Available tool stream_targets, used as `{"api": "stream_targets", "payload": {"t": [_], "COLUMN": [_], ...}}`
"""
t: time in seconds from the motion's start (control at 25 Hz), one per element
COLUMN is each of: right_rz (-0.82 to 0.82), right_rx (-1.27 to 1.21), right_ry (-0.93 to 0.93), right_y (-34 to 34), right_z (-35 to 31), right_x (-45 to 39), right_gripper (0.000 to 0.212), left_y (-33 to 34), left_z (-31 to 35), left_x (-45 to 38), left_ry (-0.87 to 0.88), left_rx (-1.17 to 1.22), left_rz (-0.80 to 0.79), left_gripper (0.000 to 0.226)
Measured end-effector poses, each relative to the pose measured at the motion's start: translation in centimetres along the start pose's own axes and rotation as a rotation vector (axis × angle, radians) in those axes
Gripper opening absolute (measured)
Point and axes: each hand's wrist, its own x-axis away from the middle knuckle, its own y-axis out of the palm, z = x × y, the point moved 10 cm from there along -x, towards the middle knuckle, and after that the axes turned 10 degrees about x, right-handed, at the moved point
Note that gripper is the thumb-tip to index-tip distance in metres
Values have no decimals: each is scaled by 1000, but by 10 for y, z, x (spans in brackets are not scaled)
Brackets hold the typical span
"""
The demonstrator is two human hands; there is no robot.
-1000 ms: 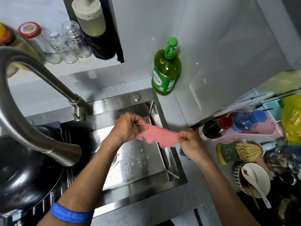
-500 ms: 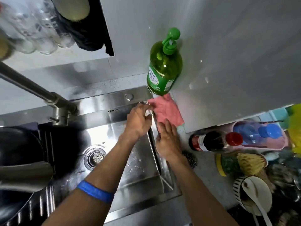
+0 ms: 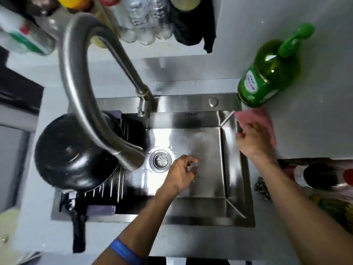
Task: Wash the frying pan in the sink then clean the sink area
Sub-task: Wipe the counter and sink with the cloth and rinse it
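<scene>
Overhead, the person is leaning over a steel sink (image 3: 246, 190), and the whole view is somewhat blurred. The right hand (image 3: 254, 140) is lying palm down on a pink cloth (image 3: 261, 116), fingers spread flat and pressing it onto the counter (image 3: 305, 134) at the sink's back right corner. The cloth is sitting just below a green soap bottle (image 3: 267, 75), close to its base; whether the two are touching cannot be told.

The left hand (image 3: 183, 173) is hanging over the basin floor, just right of the drain (image 3: 160, 159). Its fingers are loosely curled; something small and pale seems to be showing at the fingertips, but the blur is making it impossible to tell whether the hand is holding anything. A blue band (image 3: 126, 252) is circling that forearm.

The pan (image 3: 74, 152), black, is resting on a ribbed rack (image 3: 114, 186) over the left half of the sink, with its handle (image 3: 78, 232) pointing toward the person and overhanging the front rim. The tap (image 3: 89, 88) is arching from the back ledge over the pan, its spout ending beside the drain. A dark scourer (image 3: 262, 188) is lying on the counter just right of the sink, near the right forearm. Jars and bottles are crowding the shelf behind the tap, too blurred to tell apart.
</scene>
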Motion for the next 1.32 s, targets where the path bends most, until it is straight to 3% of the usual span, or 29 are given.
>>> {"api": "stream_targets", "payload": {"t": [0.08, 0.16, 0.24, 0.28, 0.4, 0.52, 0.64, 0.76, 1.04, 1.24, 1.32], "right_rz": [111, -10, -7, 34, 125, 166, 191, 177, 234, 4, -19], "right_rx": [-305, -655, -696, -670, -573, -482, -504, -561, -582, -734, -732], "right_ry": [-172, -470, -689, -712, -531, -370, -229, -169, -137, -120, -123], "right_y": [-33, -65, -95, -104, -118, -118, -121, -118, -101, -62, -47], "right_z": [-70, -167, -246, -271, -288, -257, -219, -203, -197, -193, -192], "right_x": [46, 118, 174, 186, 180, 170, 160, 149, 144, 130, 128], "right_gripper": [32, 37, 44, 44, 43, 31, 17, 6, 10, 15, 16], "left_y": [-37, -70, -95, -107, -154, -219, -225, -219, -235, -239, -239], "left_z": [-29, -51, -59, -63, -63, -20, 46, 57, 46, 0, -22], "left_x": [24, 46, 60, 65, 66, 40, -18, -48, -51, -26, -5], "left_ry": [-71, -96, -67, -70, -89, 74, 244, 212, 205, 189, 197], "left_rx": [35, 55, 64, 82, 136, 69, -176, -418, -235, -174, -39], "left_rz": [80, 135, 171, 196, 294, 490, 348, 268, 336, 379, 392], "left_gripper": [20, 21, 23, 22, 14, 18, 30, 21, 20, 29, 34]}}
